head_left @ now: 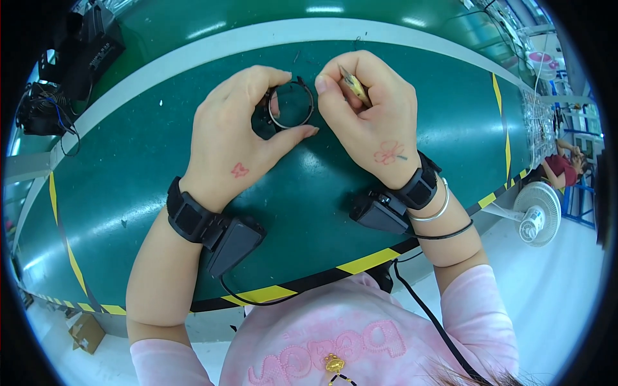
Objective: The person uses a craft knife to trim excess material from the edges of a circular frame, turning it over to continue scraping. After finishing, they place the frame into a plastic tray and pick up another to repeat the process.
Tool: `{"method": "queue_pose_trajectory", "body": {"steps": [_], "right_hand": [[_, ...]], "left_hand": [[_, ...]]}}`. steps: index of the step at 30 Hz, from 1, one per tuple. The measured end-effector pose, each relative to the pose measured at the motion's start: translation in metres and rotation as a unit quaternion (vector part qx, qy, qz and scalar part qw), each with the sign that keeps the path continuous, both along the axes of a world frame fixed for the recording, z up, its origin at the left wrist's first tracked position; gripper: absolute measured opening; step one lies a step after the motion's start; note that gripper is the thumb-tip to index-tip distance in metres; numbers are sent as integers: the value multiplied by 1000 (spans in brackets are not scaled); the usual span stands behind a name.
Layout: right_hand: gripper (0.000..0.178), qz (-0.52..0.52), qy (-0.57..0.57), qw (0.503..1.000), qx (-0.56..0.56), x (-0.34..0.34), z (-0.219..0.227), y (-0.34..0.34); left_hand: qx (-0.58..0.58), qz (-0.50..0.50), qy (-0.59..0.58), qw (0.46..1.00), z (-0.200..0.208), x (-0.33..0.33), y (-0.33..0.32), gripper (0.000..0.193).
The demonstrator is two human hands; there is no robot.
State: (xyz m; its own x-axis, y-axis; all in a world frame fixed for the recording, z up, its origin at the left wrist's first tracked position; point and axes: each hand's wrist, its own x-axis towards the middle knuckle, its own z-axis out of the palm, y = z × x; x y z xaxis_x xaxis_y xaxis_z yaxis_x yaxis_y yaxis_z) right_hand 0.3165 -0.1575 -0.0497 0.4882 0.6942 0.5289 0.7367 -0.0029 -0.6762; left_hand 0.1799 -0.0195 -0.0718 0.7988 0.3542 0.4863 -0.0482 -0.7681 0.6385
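Observation:
My left hand [235, 119] grips a round rim with a clear glass-like disc [293, 105] between its thumb and fingers. Dark and silver edging runs around the disc, and a fingertip shows through it. Just to the right, apart from the rim, my right hand [373, 109] is closed around a short yellowish tool [355, 87] with a pointed, metallic-looking end. Its exact kind is unclear, since the fingers cover part of it. Thumb and forefinger of this hand meet close to the rim; anything pinched there is too small to make out.
Under both hands lies a green tabletop [309, 199] edged with yellow-and-black tape [367, 260]. Black cabled devices [235, 244] are strapped to my wrists. Dark equipment with wires [48, 106] stands far left. At right are a white fan [537, 215] and another person [560, 168].

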Motion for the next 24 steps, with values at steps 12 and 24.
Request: {"method": "queue_pose_trajectory", "body": {"steps": [12, 24], "right_hand": [[8, -75, -2, 996, 44, 25, -2, -7], [11, -131, 60, 983, 113, 31, -8, -11]], "left_hand": [[-9, 11, 16, 1000, -1, 2, -2, 58], [12, 25, -7, 1000, -11, -9, 1, 60]]}}
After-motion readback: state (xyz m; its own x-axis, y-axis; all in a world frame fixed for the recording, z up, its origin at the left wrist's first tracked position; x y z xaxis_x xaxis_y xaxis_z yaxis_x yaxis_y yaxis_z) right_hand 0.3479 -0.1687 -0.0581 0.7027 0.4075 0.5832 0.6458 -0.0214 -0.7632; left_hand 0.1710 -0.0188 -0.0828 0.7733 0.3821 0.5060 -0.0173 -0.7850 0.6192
